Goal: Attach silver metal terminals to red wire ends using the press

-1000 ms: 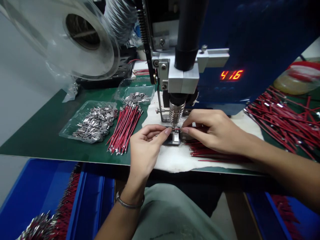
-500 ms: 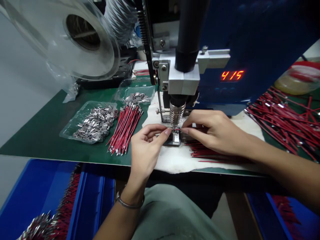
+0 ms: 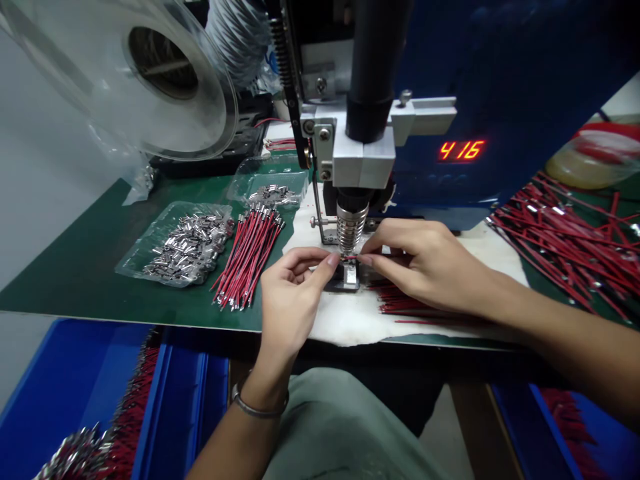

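My left hand (image 3: pixel 300 283) is closed in a pinch at the left of the machine's tip, on a small metal part that its fingertips mostly hide. From the right, my right hand (image 3: pixel 417 263) pinches a short stretch of red wire (image 3: pixel 352 257). Both sets of fingertips almost meet under the coiled metal sleeve (image 3: pixel 351 227) of the blue machine (image 3: pixel 450 80), just above a small metal fixture (image 3: pixel 350 275). Below my right hand, a bundle of red wires (image 3: pixel 400 300) lies on a white cloth (image 3: pixel 340 323).
Left of my hands lie red-and-black wires with metal ends (image 3: pixel 249 257), beside a clear tray of small metal parts (image 3: pixel 187 247) and another tray (image 3: pixel 270 180). More wires (image 3: pixel 565 233) are heaped at the right. Blue bins (image 3: pixel 75 360) stand below the table edge; a clear reel (image 3: pixel 215 120) rises at back left.
The machine's red display has gone from 415 to 416. A little more red wire shows between my fingertips. Both hands stay nearly in place, and the view has shifted slightly.
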The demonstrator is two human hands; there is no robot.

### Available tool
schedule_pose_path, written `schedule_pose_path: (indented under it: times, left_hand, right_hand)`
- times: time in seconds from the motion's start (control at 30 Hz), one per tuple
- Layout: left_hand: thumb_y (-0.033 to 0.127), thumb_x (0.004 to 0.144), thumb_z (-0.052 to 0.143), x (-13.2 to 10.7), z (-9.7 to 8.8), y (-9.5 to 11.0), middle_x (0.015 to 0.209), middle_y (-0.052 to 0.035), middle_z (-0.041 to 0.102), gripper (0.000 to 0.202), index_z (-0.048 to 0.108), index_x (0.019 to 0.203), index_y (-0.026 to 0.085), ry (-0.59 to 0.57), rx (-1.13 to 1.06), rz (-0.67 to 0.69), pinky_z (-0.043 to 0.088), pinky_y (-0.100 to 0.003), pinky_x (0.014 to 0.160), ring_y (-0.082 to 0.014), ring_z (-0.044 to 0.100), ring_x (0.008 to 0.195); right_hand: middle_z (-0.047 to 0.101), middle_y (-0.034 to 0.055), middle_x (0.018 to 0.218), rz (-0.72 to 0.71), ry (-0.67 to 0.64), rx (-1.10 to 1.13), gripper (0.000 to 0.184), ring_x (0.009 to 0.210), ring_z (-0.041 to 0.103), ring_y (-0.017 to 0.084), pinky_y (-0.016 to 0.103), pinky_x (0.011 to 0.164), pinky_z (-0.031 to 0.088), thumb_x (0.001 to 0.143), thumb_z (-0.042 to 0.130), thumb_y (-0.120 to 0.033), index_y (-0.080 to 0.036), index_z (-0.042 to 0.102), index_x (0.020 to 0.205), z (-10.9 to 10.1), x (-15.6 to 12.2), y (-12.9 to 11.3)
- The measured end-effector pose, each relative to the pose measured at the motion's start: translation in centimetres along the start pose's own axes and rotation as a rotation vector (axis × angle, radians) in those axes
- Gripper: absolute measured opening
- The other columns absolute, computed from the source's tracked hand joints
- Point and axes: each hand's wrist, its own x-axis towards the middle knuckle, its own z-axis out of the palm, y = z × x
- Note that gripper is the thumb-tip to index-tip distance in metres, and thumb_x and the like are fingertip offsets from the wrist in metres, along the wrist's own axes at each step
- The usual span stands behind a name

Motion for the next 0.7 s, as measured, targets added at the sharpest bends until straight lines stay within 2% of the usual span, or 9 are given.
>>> schedule_pose_path:
  times: [0.2, 0.5, 0.7]
  left_hand:
    - [0.035, 0.076, 0.09, -0.13, 0.28, 0.05, 0.071, -0.0015, 0.072, 0.022, 0.078, 0.079, 0.017, 0.038, 0.023, 0.019, 0.038, -0.019, 0.049, -0.0059, 0.048, 0.052]
    - [0.035, 0.075, 0.09, -0.21, 0.28, 0.21, 0.066, 0.0, 0.069, 0.022, 0.079, 0.078, 0.016, 0.053, 0.027, 0.024, 0.035, -0.019, 0.048, -0.005, 0.041, 0.049]
    - [0.033, 0.076, 0.089, -0.18, 0.26, 0.03, 0.062, 0.0016, 0.066, 0.019, 0.08, 0.078, 0.017, 0.053, 0.011, 0.035, 0.034, -0.019, 0.047, -0.0037, 0.036, 0.047]
  right_hand:
    - [0.073, 0.0061, 0.083, 0.014, 0.007, -0.003, 0.011, 0.068, 0.063, 0.016, 0.028, 0.063, 0.045, 0.096, 0.065, -0.018, -0.015, 0.074, 0.09, 0.0, 0.03, -0.07]
    - [0.075, 0.007, 0.085, 0.049, 0.028, -0.006, 0.009, 0.071, 0.066, 0.018, 0.029, 0.065, 0.044, 0.095, 0.067, -0.017, -0.014, 0.074, 0.089, 0.33, -0.11, -0.27]
    - [0.074, 0.0046, 0.081, 0.075, 0.052, 0.001, 0.011, 0.071, 0.066, 0.017, 0.028, 0.066, 0.045, 0.095, 0.068, -0.017, -0.014, 0.074, 0.086, 0.51, -0.16, -0.53]
